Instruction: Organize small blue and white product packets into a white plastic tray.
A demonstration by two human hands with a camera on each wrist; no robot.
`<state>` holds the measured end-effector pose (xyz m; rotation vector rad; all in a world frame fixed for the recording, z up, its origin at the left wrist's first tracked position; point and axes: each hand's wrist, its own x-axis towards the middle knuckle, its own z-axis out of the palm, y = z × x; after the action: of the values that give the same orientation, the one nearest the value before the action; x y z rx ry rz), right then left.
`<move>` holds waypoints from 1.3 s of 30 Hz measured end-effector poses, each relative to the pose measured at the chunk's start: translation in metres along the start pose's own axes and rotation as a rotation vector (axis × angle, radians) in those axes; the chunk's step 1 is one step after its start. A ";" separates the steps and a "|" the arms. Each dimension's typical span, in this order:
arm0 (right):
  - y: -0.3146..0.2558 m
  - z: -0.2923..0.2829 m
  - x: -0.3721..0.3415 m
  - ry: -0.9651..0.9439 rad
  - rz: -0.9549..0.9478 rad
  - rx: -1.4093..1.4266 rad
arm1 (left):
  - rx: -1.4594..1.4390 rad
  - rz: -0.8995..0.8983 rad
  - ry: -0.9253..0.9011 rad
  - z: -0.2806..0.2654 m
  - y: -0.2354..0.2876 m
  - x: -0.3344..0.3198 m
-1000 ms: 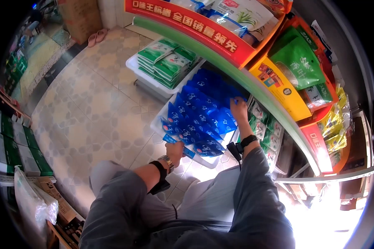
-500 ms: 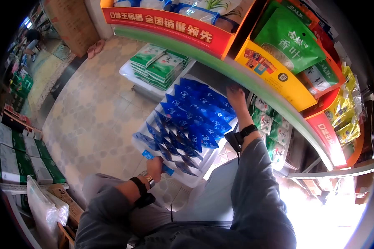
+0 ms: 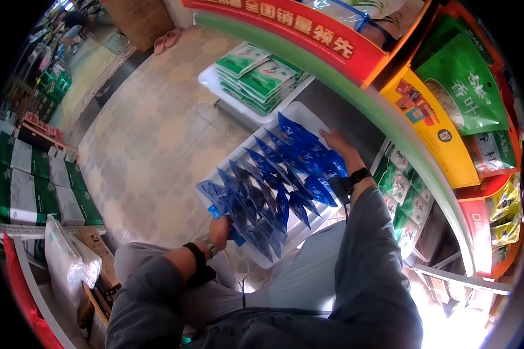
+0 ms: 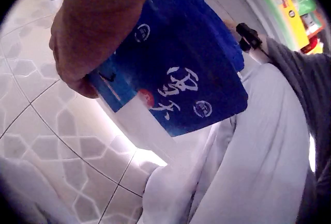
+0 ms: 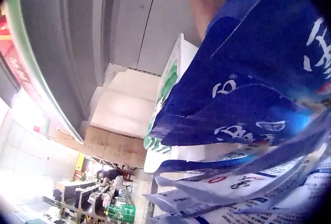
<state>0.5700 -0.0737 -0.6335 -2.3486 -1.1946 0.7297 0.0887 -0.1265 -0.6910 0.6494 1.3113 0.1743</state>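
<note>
A white plastic tub [image 3: 300, 230] holds rows of standing blue bags [image 3: 268, 157] with white lettering. My left hand [image 3: 219, 231] grips the tub's near left rim, over a light blue label strip. In the left wrist view, the fingers of that hand [image 4: 93, 33] curl at the label [image 4: 116, 87], beside a dark blue bag [image 4: 191, 74]. My right hand [image 3: 340, 146] is at the tub's far right edge, against the rearmost bags. A blue bag [image 5: 248, 74] hides most of its fingers in the right wrist view, so I cannot tell their hold.
Behind stands another white tub [image 3: 206, 81] with stacked green-and-white packets [image 3: 268, 81]. A green-edged shelf [image 3: 308, 61] with packaged goods curves overhead on the right. More packets [image 3: 399, 174] sit below it. Green-and-white boxes [image 3: 35, 192] line the left, beside the tiled floor [image 3: 151, 128].
The tub of blue bags has come out from the shelf, towards me. My left hand moved with it. The bags lean and spread more, and my right hand has shifted along the far edge.
</note>
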 end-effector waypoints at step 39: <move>0.008 0.132 -0.127 -0.486 0.600 0.317 | 1.134 0.347 0.310 -0.226 -0.053 0.139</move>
<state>0.4305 -0.1675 -0.7073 -2.3169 -0.4438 1.6278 -0.0966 -0.0262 -0.8603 1.8722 1.5320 -0.2316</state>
